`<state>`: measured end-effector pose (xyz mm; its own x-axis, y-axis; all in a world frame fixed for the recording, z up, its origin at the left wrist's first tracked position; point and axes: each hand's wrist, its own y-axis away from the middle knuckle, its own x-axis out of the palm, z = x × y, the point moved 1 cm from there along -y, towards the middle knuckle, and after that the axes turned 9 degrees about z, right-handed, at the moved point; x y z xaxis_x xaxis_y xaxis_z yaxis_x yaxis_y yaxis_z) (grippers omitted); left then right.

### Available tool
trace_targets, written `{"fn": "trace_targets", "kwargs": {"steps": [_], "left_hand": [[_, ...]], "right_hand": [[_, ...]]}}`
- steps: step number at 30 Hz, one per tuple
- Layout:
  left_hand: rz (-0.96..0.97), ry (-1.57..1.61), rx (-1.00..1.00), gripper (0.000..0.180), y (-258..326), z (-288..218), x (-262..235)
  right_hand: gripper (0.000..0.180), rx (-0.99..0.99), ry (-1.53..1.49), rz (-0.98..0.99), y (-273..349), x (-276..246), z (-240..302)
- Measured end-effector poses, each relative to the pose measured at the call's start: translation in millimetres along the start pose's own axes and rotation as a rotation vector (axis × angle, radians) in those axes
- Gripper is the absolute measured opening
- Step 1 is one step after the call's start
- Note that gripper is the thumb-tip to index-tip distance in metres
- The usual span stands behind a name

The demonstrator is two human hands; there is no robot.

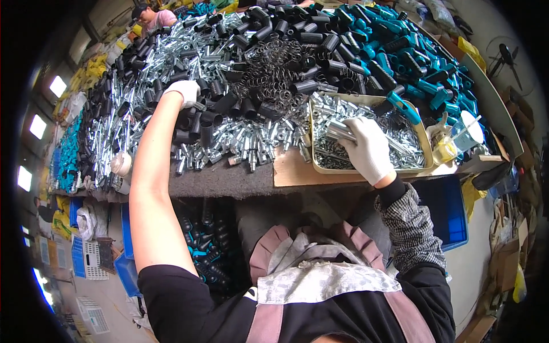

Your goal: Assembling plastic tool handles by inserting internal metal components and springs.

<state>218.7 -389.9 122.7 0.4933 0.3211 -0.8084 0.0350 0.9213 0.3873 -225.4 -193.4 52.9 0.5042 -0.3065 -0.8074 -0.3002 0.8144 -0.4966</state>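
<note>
My left hand point(184, 91), in a white glove, reaches far out onto a heap of black plastic sleeves point(211, 108) and its fingers close over one of them. My right hand point(369, 148), also gloved, rests in a beige tray point(426, 166) of small silver metal parts and grips a short silver metal tube point(338, 131). A tangle of dark wire springs point(274, 71) lies between the two hands. Loose silver tubes point(251, 140) spread along the near edge of the workbench.
Teal and black handle grips point(412, 51) pile up at the back right. A clear plastic cup point(466, 131) stands right of the tray. A blue bin point(446, 211) sits under the bench at right, a crate of black sleeves point(209, 251) below left. Another person point(150, 17) works at the far end.
</note>
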Motion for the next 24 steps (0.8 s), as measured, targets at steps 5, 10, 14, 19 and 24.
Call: {"fn": "trace_targets", "kwargs": {"steps": [5, 10, 14, 19, 24], "left_hand": [[0.04, 0.004, -0.024, 0.038, 6, 7, -1], [0.087, 0.175, 0.016, 0.047, -3, 27, 14], [-0.143, 0.529, 0.061, 0.052, -2, 49, 33], [0.071, 0.444, 0.067, 0.051, -20, 52, 31], [0.204, 0.275, 0.066, 0.048, -14, 42, 14]], "right_hand": [[0.028, 0.178, -0.458, 0.032, 31, -33, 16], [0.024, 0.335, -0.881, 0.166, 69, -31, 30], [0.028, 0.452, -1.128, 0.302, 89, -17, 49], [0.035, 0.464, -1.252, 0.615, 88, 18, 67], [0.034, 0.401, -1.343, 0.851, 79, 40, 89]]}}
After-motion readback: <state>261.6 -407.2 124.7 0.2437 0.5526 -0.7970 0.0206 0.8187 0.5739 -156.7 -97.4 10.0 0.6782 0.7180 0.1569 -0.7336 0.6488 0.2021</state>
